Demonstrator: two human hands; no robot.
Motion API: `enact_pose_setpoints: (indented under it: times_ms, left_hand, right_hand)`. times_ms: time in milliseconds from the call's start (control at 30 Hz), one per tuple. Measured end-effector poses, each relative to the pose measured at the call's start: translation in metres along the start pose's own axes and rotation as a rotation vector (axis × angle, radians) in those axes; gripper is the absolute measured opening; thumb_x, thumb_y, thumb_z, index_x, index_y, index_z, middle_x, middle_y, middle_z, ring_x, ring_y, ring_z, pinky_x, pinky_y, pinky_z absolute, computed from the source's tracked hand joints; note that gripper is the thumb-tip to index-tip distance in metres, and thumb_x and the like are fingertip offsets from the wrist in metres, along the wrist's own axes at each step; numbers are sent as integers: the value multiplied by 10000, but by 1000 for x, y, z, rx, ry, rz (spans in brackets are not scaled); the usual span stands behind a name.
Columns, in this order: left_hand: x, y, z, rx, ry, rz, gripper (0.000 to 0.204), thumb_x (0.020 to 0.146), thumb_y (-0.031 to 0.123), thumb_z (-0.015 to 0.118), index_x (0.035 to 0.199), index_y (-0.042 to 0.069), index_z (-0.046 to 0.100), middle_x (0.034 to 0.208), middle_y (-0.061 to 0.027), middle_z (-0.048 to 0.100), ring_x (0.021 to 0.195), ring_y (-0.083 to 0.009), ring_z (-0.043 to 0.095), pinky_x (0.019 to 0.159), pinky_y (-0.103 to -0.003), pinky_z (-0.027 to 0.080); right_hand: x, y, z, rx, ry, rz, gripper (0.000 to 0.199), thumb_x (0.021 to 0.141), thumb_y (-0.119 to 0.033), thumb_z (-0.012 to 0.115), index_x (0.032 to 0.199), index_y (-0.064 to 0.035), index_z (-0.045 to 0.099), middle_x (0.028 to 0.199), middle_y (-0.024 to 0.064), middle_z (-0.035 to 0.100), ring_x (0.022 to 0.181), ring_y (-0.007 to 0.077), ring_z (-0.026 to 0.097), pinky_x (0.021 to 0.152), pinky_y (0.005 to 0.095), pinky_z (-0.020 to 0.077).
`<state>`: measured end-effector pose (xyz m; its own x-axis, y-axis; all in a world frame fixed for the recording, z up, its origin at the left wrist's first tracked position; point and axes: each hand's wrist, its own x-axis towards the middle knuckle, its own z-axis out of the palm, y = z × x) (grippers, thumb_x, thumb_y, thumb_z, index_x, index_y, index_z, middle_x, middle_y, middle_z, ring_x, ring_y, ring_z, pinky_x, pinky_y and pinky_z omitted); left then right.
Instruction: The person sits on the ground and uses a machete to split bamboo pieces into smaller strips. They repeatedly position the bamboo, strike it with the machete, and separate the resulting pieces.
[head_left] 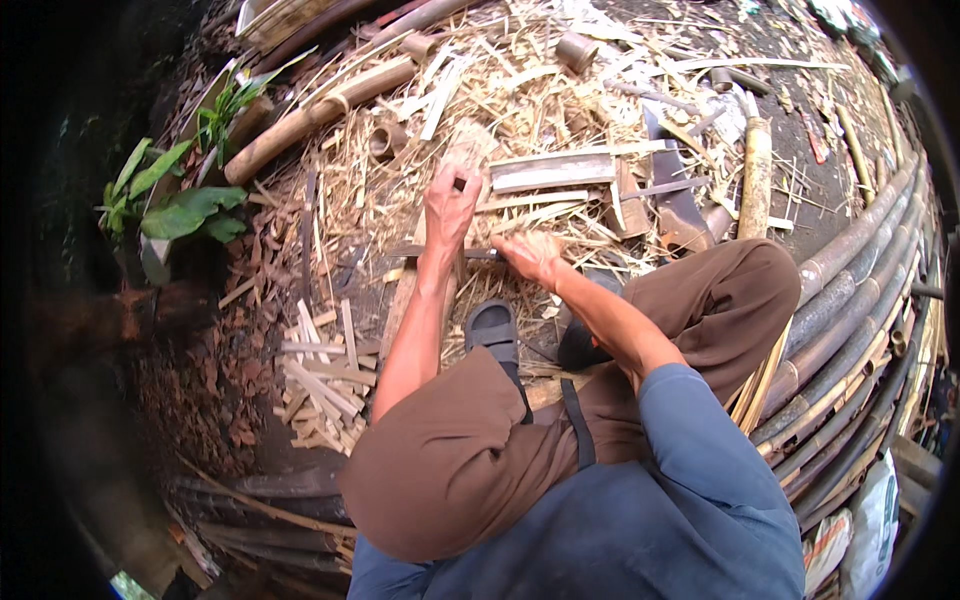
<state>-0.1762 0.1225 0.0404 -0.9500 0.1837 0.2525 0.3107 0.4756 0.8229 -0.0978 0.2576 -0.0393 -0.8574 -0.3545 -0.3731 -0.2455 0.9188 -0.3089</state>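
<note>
Splitting bamboo over the chopping block

Reaching forward, the left hand (450,205) closes its grip on an upright bamboo piece (462,160) standing on the wooden block (415,300). The right hand (530,255), wrist bent (elbow out), grips a blade (440,252) held crosswise just below.

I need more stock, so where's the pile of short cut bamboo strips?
In the head view, the pile of cut strips lies on the ground at the person's left, beside the left knee.
</note>
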Motion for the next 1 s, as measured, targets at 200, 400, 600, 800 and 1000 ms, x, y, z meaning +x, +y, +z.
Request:
enact_pose_setpoints:
  times_ms: [200, 400, 600, 800, 1000]
  left_hand:
    - [10, -24, -83, -235, 435, -360, 500, 952, 75, 487, 1425, 29, 331, 994, -117, 603, 802, -165, 588, 684, -267, 516]
    - [-20, -31, -170, -587, 777, -359, 309, 1009, 167, 442, 1236, -17, 546, 1155, -204, 628, 1095, -305, 617, 952, -493, 532]
    - [-96, -40, -101, -535, 764, -515, 334, 1015, 199, 436, 1190, -40, 590, 1106, -233, 639, 1031, -313, 653, 854, -438, 587]
    - [-125, -53, -73, -284, 548, -636, 387, 994, 215, 432, 1008, -99, 656, 847, -197, 699, 770, -246, 706, 736, -329, 589]
    - [-126, -25, -76, 4, 355, -599, 481, 1014, 242, 378, 944, -186, 585, 833, -235, 659, 796, -319, 703, 715, -338, 604]
  right_hand:
    - [-50, -43, 15, 399, 95, -14, 335, 799, -242, 663, 1030, -36, 534, 768, 191, 638, 761, 401, 640, 639, 508, 517]
    - [-82, -69, 41, 877, 173, 272, 480, 817, -325, 628, 1101, 52, 544, 844, 310, 633, 801, 474, 627, 696, 511, 490]
    - [-101, -64, 29, 764, 433, 236, 396, 902, -309, 611, 1190, -76, 471, 793, 266, 628, 737, 471, 617, 619, 521, 465]
    - [-102, -81, 31, 901, 324, 126, 372, 954, -359, 530, 1143, -43, 480, 717, 270, 607, 659, 438, 617, 594, 514, 467]
    - [-85, -100, 37, 1012, 241, 85, 364, 976, -378, 479, 1037, -26, 551, 688, 260, 594, 655, 433, 606, 622, 491, 462]
